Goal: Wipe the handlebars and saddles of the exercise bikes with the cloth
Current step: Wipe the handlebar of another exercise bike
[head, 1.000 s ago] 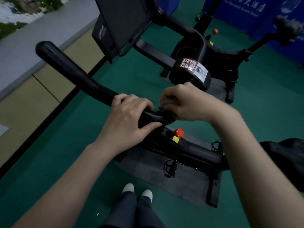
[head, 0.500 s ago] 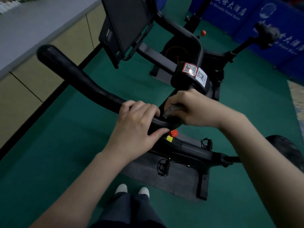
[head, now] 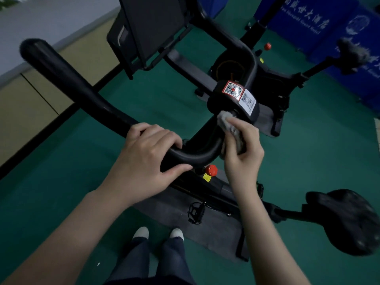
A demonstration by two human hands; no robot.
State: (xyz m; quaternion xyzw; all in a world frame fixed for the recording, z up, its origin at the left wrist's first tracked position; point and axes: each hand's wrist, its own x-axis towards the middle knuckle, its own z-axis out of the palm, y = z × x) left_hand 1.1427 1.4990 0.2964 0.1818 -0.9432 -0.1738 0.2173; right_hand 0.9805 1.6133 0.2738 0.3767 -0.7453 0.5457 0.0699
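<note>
On the handlebar bend: my left hand (head: 148,159) was clenched round the black handlebar (head: 72,83), fingers over the top and thumb underneath.
Right hand: my right hand (head: 244,153) was grasping the grey cloth (head: 228,124), fingers curled round it.
Cloth position: it was pressed against the bar's rising arm, just below the black block that carried the stickers.
Red sticker (head: 233,89): a red-bordered label with QR codes on top of that block; I could not read its small print.
White label (head: 247,100): one QR code with fine lines under it, too small to read.
Red knob (head: 211,170): on the frame below the bend, with a yellow tag (head: 206,177) just beside it; I could make out no words on the tag.
Blue banner (head: 308,19): white Chinese characters above a Latin line ending in "Hotel"; the rest was blurred.
Saddle (head: 347,221): black, low on the right, well apart from both hands.
Second bike (head: 273,83): beyond the first, its saddle (head: 351,56) up near the banner.
Edges: a dark mat (head: 205,229) lay under the near bike, and a black strip ran along the foot of the beige wall (head: 24,103).
Open room: green floor (head: 51,182) stretched between the handlebar's long left arm and that strip, and again between the two bikes.
</note>
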